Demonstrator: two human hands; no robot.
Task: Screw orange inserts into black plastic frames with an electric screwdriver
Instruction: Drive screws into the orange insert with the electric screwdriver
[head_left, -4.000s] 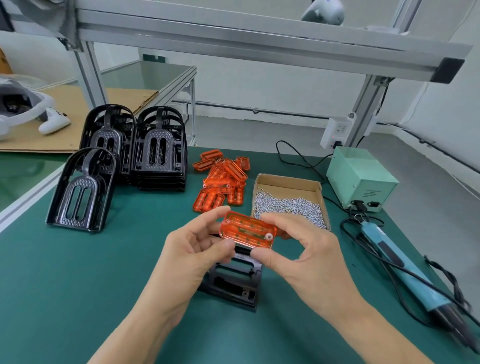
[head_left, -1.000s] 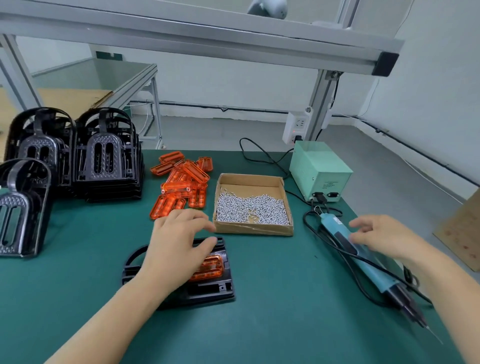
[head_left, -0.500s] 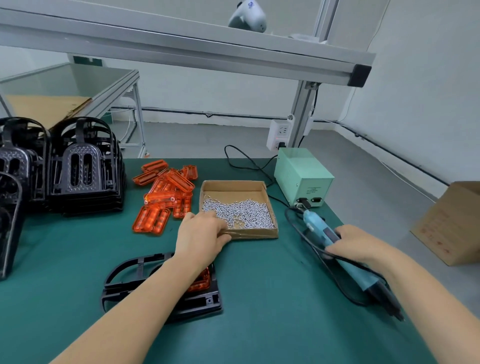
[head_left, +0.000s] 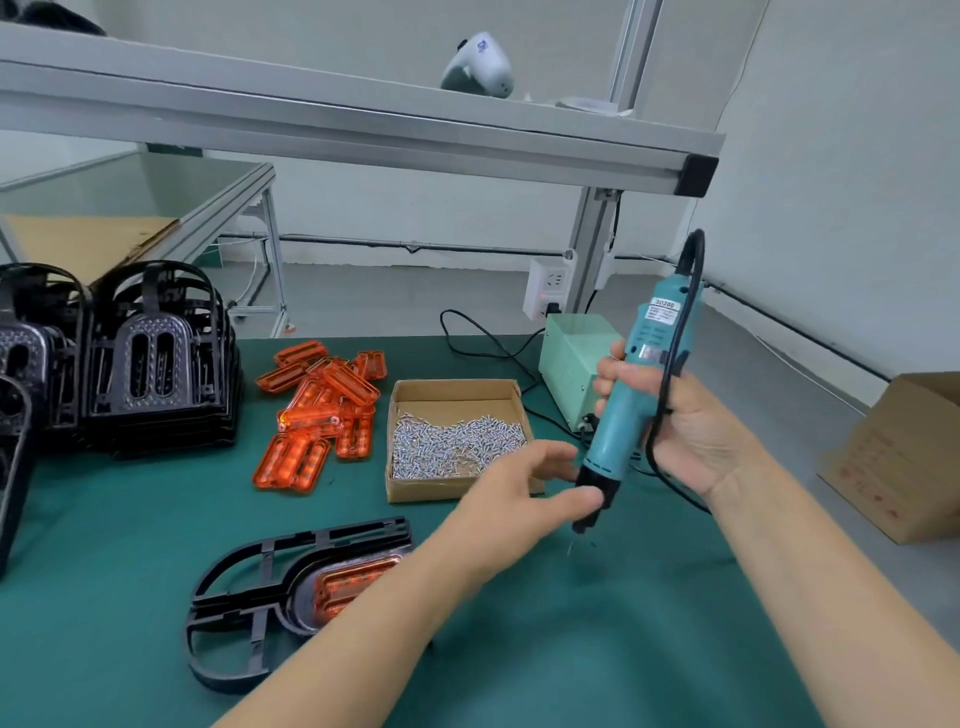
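On the green worktop (head_left: 597, 623), near its front edge, a black frame (head_left: 249, 597) lies flat with an orange insert (head_left: 353, 584) seated in its oval opening; the left forearm crosses over the frame's right end and hides part of the insert. Above the worktop to the right, the right hand (head_left: 691, 426) grips the teal screwdriver (head_left: 631, 395) round its barrel, fingers curled about it, holding it nearly upright with the black nose and bit pointing down and its black cord looping off the top and past the wrist. The left hand (head_left: 524, 493) reaches to the screwdriver's nose, thumb and forefinger drawn together at the black tip; motion blur there leaves it unclear whether they pinch a screw.

Behind the left hand stands an open cardboard box (head_left: 400, 431) with a heap of small silver screws (head_left: 452, 447) in it. Just left of the box is a loose pile of orange inserts (head_left: 322, 405), some overlapping, two lying side by side at the near edge of the pile. Farther left, stacks of black frames (head_left: 156, 364) stand upright, leaning one behind another, running off the picture's left edge. Behind the screwdriver sits a pale green power unit (head_left: 566, 364), with cables trailing from it across the worktop. An aluminium beam (head_left: 363, 130) spans overhead, carrying a white device (head_left: 478, 67). A large cardboard carton (head_left: 904, 457) sits on the floor to the right.
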